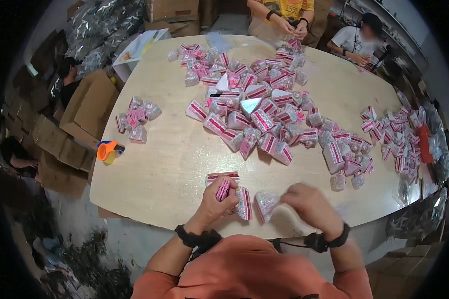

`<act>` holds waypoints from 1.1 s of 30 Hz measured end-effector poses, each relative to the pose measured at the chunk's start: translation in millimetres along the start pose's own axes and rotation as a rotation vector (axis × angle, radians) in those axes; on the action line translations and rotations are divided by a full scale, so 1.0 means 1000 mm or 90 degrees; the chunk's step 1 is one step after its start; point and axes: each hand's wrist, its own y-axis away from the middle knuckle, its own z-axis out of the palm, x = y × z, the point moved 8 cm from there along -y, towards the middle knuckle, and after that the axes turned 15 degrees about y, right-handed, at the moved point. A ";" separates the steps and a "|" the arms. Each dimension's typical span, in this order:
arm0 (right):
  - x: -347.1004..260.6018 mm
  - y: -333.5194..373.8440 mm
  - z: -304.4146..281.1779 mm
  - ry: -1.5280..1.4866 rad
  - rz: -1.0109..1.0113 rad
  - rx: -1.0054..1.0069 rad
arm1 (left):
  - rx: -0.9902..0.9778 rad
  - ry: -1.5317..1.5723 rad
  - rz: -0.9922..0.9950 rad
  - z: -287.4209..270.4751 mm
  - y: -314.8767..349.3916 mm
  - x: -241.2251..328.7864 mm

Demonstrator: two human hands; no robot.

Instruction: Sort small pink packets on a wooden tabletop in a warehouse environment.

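On the pale tabletop (154,172) lies a broad heap of striped packets (261,120); by the near edge, the right hand (308,203) is blurred beside a clear packet (267,205), and I cannot tell whether its fingers grip it; the left hand (212,200), next to a striped wedge (244,204), has its fingers clenched around small pink cards (223,191).

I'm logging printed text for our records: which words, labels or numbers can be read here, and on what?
Yellow shirt: printed characters on the front, not copied out here.
Striped packets: any print is too small to read.
Pink pieces in the left hand: no readable text.
Packet by the right hand: nothing readable.
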 end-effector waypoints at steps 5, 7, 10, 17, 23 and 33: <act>-0.065 -0.046 0.014 -0.085 -0.143 0.055 | -0.079 0.052 -0.015 0.015 0.002 0.003; -0.066 -0.056 0.022 -0.121 -0.144 0.100 | -0.058 0.191 -0.121 0.012 0.014 -0.014; -0.067 -0.069 0.027 -0.161 -0.121 0.098 | -0.015 0.316 -0.134 0.013 0.024 -0.025; -0.060 -0.084 0.069 -0.213 -0.090 -0.005 | -0.074 0.289 -0.220 -0.002 0.051 -0.057; 0.043 -0.099 0.159 -0.235 0.223 -0.009 | 0.030 0.273 -0.186 -0.011 0.053 -0.034; 0.113 -0.114 0.230 -0.217 0.320 0.123 | 0.201 0.264 -0.146 -0.061 0.077 -0.034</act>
